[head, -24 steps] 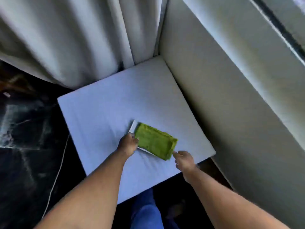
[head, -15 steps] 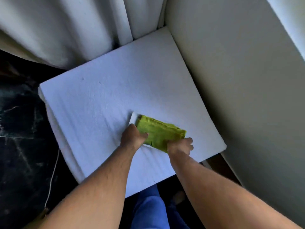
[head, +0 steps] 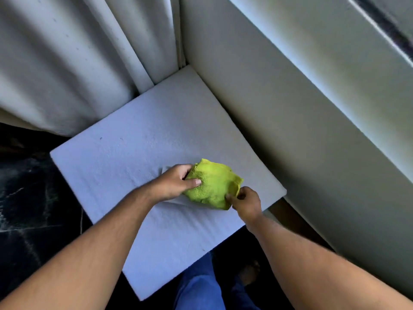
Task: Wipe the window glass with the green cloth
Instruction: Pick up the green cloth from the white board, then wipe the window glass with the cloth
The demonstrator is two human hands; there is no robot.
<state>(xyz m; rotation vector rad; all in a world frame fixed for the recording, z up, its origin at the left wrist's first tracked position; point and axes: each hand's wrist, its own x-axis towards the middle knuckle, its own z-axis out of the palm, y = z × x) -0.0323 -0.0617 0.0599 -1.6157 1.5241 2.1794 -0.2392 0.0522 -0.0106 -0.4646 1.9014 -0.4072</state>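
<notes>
The green cloth [head: 215, 183] is bunched into a loose bundle just above the white padded surface [head: 125, 157], near its right front corner. My left hand [head: 176, 181] grips the cloth's left side, thumb on top. My right hand [head: 247, 201] pinches the cloth's lower right edge. A white sheet [head: 176, 201] lies partly under the cloth. The window frame [head: 380, 34] runs along the top right above the wall; the glass itself hardly shows.
White curtains [head: 73, 63] hang at the back left, down to the padded surface. A pale wall [head: 279, 121] borders it on the right. Dark marble floor [head: 24, 209] lies to the left. My blue trouser leg [head: 199, 287] shows below.
The cloth lay folded flat; both hands closed on it and lifted it into a bunched bundle. The head camera tilted back up, showing the window frame again.
</notes>
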